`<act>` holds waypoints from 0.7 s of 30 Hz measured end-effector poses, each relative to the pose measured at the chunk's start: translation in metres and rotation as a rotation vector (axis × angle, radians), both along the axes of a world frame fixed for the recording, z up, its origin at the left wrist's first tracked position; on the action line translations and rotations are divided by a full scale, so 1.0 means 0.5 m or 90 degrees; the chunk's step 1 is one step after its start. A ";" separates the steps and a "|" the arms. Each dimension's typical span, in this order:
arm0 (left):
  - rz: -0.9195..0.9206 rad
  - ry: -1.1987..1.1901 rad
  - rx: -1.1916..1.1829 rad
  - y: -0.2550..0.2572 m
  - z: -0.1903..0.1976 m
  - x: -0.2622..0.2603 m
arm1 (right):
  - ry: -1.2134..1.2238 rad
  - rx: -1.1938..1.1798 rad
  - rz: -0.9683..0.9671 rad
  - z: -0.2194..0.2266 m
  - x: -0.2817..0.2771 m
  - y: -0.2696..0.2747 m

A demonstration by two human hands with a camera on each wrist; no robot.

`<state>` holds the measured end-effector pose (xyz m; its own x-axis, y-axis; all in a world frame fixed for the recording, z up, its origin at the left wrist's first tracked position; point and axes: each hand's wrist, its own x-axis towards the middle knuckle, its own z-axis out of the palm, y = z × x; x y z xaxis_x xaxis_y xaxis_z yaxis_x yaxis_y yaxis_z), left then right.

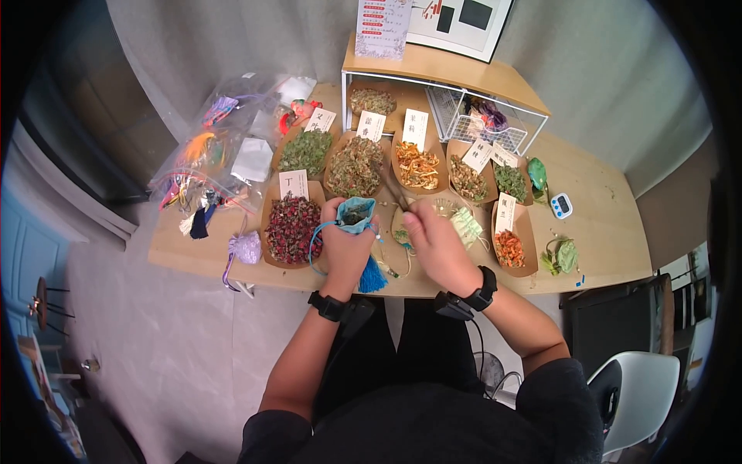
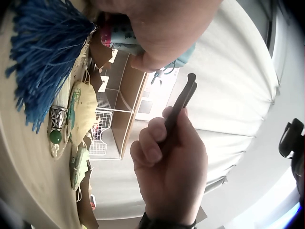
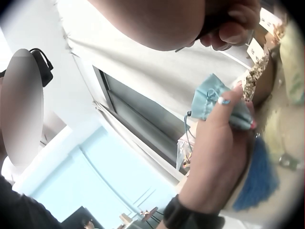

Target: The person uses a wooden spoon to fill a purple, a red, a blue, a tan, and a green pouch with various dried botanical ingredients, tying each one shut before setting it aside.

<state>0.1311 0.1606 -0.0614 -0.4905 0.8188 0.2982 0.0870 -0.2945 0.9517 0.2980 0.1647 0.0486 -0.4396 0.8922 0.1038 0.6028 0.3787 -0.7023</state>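
Note:
My left hand (image 1: pixel 346 251) grips a light-blue drawstring pouch (image 1: pixel 353 226) by its body, mouth upward and open. Dried herbs show inside the mouth. From the pouch hangs a blue tassel (image 1: pixel 372 276), large in the left wrist view. To the right of the pouch, my right hand (image 1: pixel 444 247) holds dark tweezers (image 2: pixel 180 102), their two slim arms close together and tips pointing away from me. In the head view the tweezers overlap the space between the brown herb tray (image 1: pixel 331 185) and the tray of orange peel-like pieces (image 1: pixel 443 184). Nothing shows between their tips.
A tray of dark red buds (image 1: pixel 294 232) stands left of the pouch. More labelled herb trays line the back, before a wooden shelf (image 1: pixel 495 77). Pale green pouch (image 1: pixel 466 226), lilac pouch (image 1: pixel 246 247), green pouch (image 1: pixel 566 255), timer (image 1: pixel 562 205) and plastic bags of tassels (image 1: pixel 205 166) lie around.

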 end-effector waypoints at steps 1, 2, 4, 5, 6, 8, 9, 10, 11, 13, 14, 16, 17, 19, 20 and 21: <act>-0.001 0.019 -0.001 0.002 -0.005 -0.005 | -0.027 -0.016 0.053 -0.012 0.000 0.000; -0.003 0.039 -0.002 0.004 -0.007 -0.008 | -0.054 -0.033 0.106 -0.016 -0.001 0.000; -0.002 0.019 0.002 0.005 -0.006 -0.002 | 0.036 -0.099 0.011 0.006 0.002 0.005; 0.001 0.006 0.004 0.005 -0.002 0.001 | 0.078 -0.132 -0.033 0.018 0.003 0.015; -0.001 0.007 -0.007 0.002 0.002 0.001 | 0.167 -0.154 -0.069 0.020 0.012 0.034; -0.008 0.008 -0.026 -0.002 0.013 0.002 | 0.045 0.013 -0.027 0.018 0.045 0.085; -0.007 0.018 -0.026 -0.001 0.012 0.003 | -0.016 0.097 -0.008 0.019 0.054 0.107; -0.009 0.029 -0.025 0.000 0.010 0.005 | -0.058 0.104 0.001 0.023 0.055 0.123; -0.011 0.040 -0.024 0.001 0.012 0.007 | -0.101 0.111 0.009 0.027 0.055 0.138; -0.110 0.023 -0.046 -0.007 0.026 0.010 | -0.187 0.115 0.017 0.037 0.051 0.158; -0.159 0.016 -0.058 -0.011 0.034 0.011 | -0.232 0.112 0.016 0.041 0.045 0.164; -0.167 0.050 -0.059 -0.015 0.039 0.012 | -0.313 0.108 0.012 0.047 0.032 0.183; -0.171 0.067 -0.060 -0.016 0.039 0.011 | -0.324 0.113 0.018 0.051 0.024 0.190; -0.160 0.096 -0.061 -0.014 0.037 0.008 | -0.347 0.122 0.030 0.063 0.009 0.199; -0.155 0.110 -0.062 -0.014 0.036 0.008 | -0.360 0.121 0.031 0.070 0.002 0.202; -0.154 0.102 -0.060 -0.014 0.037 0.008 | -0.375 0.120 0.032 0.078 -0.006 0.205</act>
